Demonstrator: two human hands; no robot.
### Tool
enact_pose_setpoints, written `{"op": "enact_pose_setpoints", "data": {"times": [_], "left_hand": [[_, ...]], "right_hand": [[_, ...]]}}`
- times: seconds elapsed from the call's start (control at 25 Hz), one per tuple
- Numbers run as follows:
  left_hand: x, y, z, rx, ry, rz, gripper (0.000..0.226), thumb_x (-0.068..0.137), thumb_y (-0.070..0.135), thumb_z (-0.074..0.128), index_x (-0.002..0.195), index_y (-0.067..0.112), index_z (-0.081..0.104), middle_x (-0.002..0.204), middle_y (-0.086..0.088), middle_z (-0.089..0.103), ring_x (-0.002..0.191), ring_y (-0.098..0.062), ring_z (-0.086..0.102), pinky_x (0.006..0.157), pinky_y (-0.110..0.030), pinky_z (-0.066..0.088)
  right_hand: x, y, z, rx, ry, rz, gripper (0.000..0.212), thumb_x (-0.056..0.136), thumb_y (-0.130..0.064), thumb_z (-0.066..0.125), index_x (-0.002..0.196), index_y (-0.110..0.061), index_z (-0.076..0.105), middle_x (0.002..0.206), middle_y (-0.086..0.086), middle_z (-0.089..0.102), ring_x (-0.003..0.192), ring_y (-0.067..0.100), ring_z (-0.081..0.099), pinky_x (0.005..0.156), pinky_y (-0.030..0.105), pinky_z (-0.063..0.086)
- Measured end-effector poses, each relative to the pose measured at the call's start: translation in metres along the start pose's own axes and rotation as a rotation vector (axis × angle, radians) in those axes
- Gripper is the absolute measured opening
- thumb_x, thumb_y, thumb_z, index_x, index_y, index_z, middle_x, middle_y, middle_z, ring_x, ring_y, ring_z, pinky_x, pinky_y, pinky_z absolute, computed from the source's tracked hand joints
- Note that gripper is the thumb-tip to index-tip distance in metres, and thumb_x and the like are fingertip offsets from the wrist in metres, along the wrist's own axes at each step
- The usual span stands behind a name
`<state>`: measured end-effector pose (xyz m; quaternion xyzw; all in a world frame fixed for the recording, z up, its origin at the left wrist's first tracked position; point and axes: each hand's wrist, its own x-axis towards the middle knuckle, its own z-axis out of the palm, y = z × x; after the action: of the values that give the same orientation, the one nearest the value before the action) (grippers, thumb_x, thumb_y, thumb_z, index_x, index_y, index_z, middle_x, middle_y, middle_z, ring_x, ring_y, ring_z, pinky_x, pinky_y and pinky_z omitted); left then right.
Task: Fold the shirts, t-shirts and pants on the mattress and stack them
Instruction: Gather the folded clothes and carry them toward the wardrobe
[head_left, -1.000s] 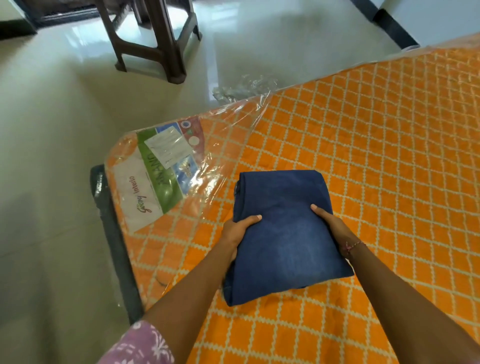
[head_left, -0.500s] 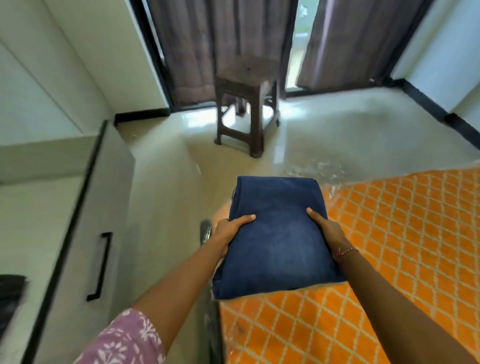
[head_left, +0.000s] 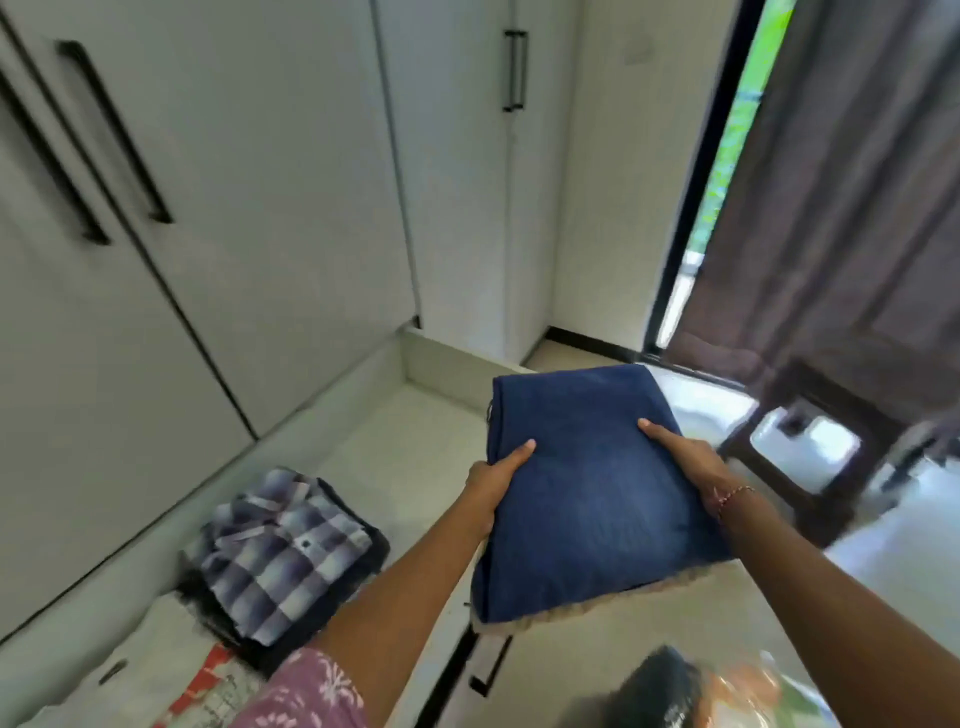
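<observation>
Folded blue jeans (head_left: 587, 488) hang in the air in front of me, over a white counter. My left hand (head_left: 491, 480) grips their left edge, thumb on top. My right hand (head_left: 691, 462) grips the right edge the same way. To the lower left, a stack of folded clothes (head_left: 283, 556) lies on the counter with a purple plaid shirt on top and dark garments beneath. Only a blurred orange corner of the mattress (head_left: 748, 691) shows at the bottom right.
White wardrobe doors (head_left: 249, 208) with black handles rise behind the counter (head_left: 395, 441). A dark wooden stool (head_left: 810, 431) stands at the right before a brown curtain (head_left: 841, 182). A drawer handle (head_left: 491, 670) shows below the jeans. A white printed bag (head_left: 156, 670) lies beside the stack.
I have turned left, carrying the jeans off the mattress toward the counter. The stack with the plaid shirt has come into view. Both hands keep the same grip.
</observation>
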<state>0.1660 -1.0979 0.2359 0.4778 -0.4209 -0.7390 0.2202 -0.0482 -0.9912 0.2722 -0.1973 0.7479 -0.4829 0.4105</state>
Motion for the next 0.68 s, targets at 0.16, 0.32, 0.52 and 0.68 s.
{"op": "enact_pose_setpoints", "data": {"times": [0.16, 0.32, 0.52, 0.68], "left_hand": [[0.064, 0.035, -0.118, -0.187, 0.212, 0.024, 0.084, 0.063, 0.053, 0.081, 0.127, 0.005, 0.057, 0.114, -0.010, 0.067, 0.100, -0.026, 0.065, 0.090, -0.035, 0.053], [0.139, 0.022, -0.199, -0.325, 0.370, -0.056, 0.074, 0.070, 0.049, 0.078, 0.127, 0.005, 0.057, 0.115, -0.012, 0.066, 0.100, -0.028, 0.064, 0.087, -0.035, 0.053], [0.220, -0.020, -0.255, -0.466, 0.529, -0.128, 0.064, 0.073, 0.047, 0.076, 0.123, 0.009, 0.061, 0.111, -0.011, 0.068, 0.099, -0.029, 0.065, 0.089, -0.039, 0.053], [0.267, -0.033, -0.288, -0.536, 0.629, -0.116, 0.054, 0.079, 0.040, 0.074, 0.122, 0.008, 0.061, 0.116, -0.010, 0.065, 0.103, -0.027, 0.062, 0.083, -0.035, 0.052]], "right_hand": [[0.090, -0.058, 0.144, -0.200, -0.210, -0.013, 0.063, 0.074, -0.059, 0.068, 0.116, -0.013, 0.060, 0.110, 0.007, 0.064, 0.099, 0.027, 0.059, 0.085, 0.037, 0.042], [0.186, -0.067, 0.262, -0.394, -0.374, 0.008, 0.064, 0.073, -0.063, 0.067, 0.113, -0.014, 0.062, 0.110, 0.005, 0.065, 0.099, 0.026, 0.060, 0.094, 0.040, 0.044], [0.289, -0.032, 0.366, -0.603, -0.501, 0.021, 0.065, 0.073, -0.066, 0.064, 0.115, -0.016, 0.063, 0.107, 0.006, 0.066, 0.095, 0.025, 0.062, 0.095, 0.044, 0.047], [0.344, -0.013, 0.423, -0.657, -0.587, -0.047, 0.061, 0.082, -0.061, 0.059, 0.119, -0.012, 0.060, 0.113, 0.007, 0.063, 0.096, 0.025, 0.058, 0.087, 0.036, 0.042]]}}
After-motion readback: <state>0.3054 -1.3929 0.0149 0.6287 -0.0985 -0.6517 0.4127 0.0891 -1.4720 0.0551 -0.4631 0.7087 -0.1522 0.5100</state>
